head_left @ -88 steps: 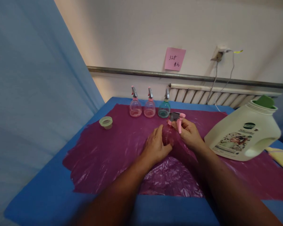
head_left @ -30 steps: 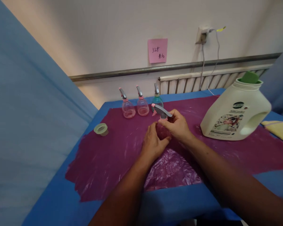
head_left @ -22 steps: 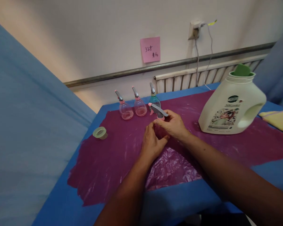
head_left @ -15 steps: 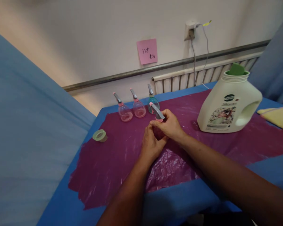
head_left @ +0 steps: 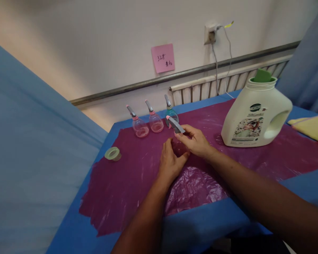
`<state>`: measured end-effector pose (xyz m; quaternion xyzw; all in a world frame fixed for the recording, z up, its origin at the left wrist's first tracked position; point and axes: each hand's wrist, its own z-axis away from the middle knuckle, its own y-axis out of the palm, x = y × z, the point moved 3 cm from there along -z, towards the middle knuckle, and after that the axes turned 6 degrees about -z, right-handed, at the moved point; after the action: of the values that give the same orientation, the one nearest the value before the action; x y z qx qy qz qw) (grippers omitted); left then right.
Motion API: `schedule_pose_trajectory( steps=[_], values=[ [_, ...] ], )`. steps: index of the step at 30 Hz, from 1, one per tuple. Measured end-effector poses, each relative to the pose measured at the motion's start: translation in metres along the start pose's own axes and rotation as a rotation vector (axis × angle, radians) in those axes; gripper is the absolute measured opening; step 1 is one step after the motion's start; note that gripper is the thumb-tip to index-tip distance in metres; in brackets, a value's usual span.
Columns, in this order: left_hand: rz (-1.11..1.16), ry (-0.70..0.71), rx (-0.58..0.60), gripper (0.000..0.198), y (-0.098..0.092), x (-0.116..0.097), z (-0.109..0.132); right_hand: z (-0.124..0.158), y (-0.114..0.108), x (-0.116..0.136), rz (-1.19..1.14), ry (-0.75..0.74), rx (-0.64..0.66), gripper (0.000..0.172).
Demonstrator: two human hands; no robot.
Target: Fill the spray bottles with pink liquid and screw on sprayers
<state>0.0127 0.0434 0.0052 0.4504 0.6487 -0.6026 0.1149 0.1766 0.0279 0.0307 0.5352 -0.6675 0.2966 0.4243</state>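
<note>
On the purple plastic sheet [head_left: 127, 176], a clear spray bottle [head_left: 178, 147] stands upright between my hands. My left hand [head_left: 170, 159] curls round the low part of its body. At the neck, the fingers of my right hand [head_left: 196, 140] pinch the pink collar under the grey trigger head [head_left: 175, 124]. Much of the bottle is hidden by my fingers. Behind it are a teal spray bottle [head_left: 172, 115] and two clear spray bottles, one in the middle [head_left: 157, 124] and one at the left [head_left: 141, 129], each with pinkish liquid low inside.
A pale green funnel-like cup [head_left: 112, 153] sits at the left. To the right stands a big cream detergent jug [head_left: 250, 120] with a green piece in its mouth. A yellow cloth [head_left: 311, 128] lies at the far right. Blue curtain [head_left: 37, 148] hangs on the left.
My right hand's fingers have shifted round the collar, and its thumb has come away from my left fingers. The left hand keeps its hold. The whole view has shifted slightly.
</note>
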Motion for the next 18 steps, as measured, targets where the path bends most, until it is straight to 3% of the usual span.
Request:
schedule_pose_trajectory(
  steps=[11, 18],
  values=[
    [0.019, 0.044, -0.010, 0.079, -0.0029, -0.0037, 0.0020, -0.0011, 0.0073, -0.0101, -0.144, 0.142, -0.124, 0.051],
    [-0.025, 0.019, -0.004, 0.078, -0.0032, -0.0034, 0.0028, -0.0013, 0.0064, -0.0087, -0.118, 0.151, -0.093, 0.047]
  ],
)
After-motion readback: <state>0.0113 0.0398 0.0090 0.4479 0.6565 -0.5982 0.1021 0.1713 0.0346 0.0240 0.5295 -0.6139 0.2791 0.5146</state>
